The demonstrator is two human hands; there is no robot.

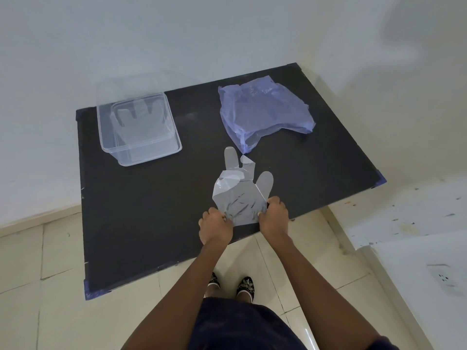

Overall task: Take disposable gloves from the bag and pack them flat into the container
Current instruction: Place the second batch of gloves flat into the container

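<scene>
Glove (241, 195): flat on the worktop (151, 210) near its front edge, fingers pointing to the bag (262, 114).
Grip: my left hand (215, 227) and right hand (274, 215) pinch its cuff.
Container (140, 127): far left corner.

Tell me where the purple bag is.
In the head view, the purple bag lies on the black board's far right, beyond the held glove.
</scene>
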